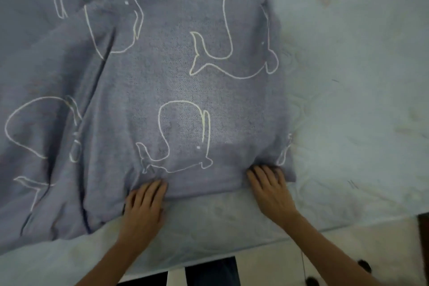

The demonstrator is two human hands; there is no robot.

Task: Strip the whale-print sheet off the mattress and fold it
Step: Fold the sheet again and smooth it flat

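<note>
Two flat palms, grasping nothing: left hand (144, 206) & right hand (270, 184) press whale-print sheet (185, 81) at near edge, prob. to keep the fold aligned.

I am reaching my bare left forearm (109, 262) in from the lower left and my bare right forearm (325, 244) in from the lower right corner, both slanting toward the middle. I am laying my left hand (144, 206) palm down, its fingers straight, close together and pointing away from me. I am laying my right hand (271, 189) palm down too, slightly further forward, fingers a little spread, the two hands well apart.
</note>
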